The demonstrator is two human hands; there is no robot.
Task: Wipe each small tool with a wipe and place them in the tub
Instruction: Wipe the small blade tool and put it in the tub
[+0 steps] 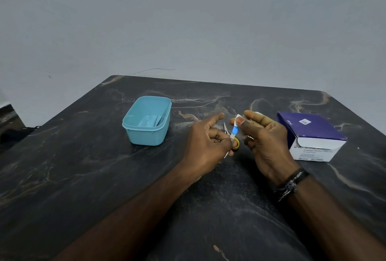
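Note:
Between my two hands I hold a white wipe sachet (234, 130) with a blue mark, above the dark marbled table (83, 166). My left hand (205, 145) pinches its lower end, and my right hand (265, 135) pinches its upper end between thumb and fingers. Just behind the sachet lie small scissors (236, 144) with a yellow ring handle, their tips pointing away, partly hidden by my left hand. The light-blue tub (146, 135) stands to the left of my hands, with some pale blue items lying inside that I cannot make out.
A purple and white box of alcohol swabs (313, 135) sits at the right, close to my right hand. A grey wall rises behind the table's far edge. A dark object shows at the far left, off the table.

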